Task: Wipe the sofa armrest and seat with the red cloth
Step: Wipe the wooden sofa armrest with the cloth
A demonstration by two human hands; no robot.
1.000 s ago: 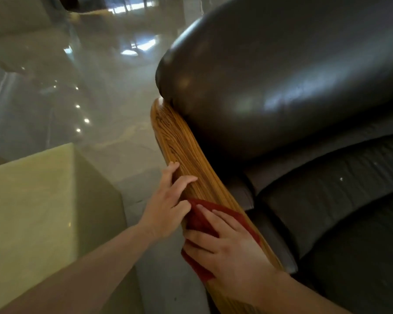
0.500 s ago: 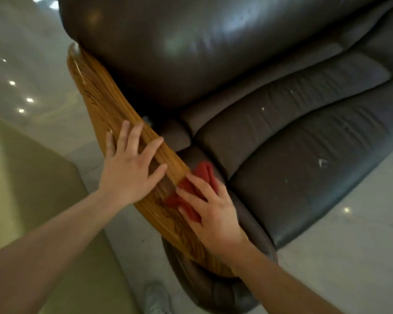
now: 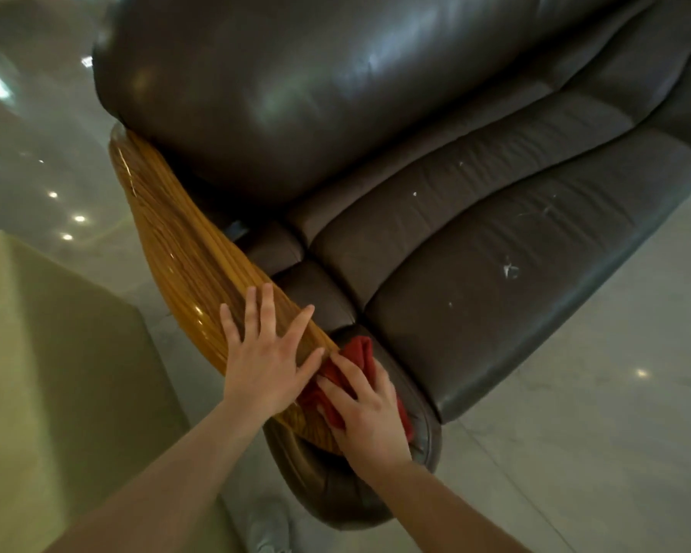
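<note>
At far left we have a pale green block (image 3: 56, 353) close beside the sofa, so if we swing the left elbow out during a stroke we judge it may knock that edge. Next, our left hand (image 3: 266, 361) lies flat and fully spread on the wooden armrest (image 3: 184, 249), holding nothing, just bracing; the varnish looks glossy, so the palm could slide if we lean hard. Just right of it, touching thumb to finger, our right hand (image 3: 366, 417) presses palm-down on the red cloth (image 3: 360, 353), fingers loosely curved over it, not clenched. The cloth is bunched at the front end of the armrest, spilling onto the dark leather edge beside the seat (image 3: 495, 297). Risk here: bunched cloth wipes only a narrow strip and may slip out from under the open palm and drop to the floor (image 3: 575, 453). Further right, the seat shows white flecks and scratch marks, not yet wiped; we judge a quick pass could smear or miss them.
</note>
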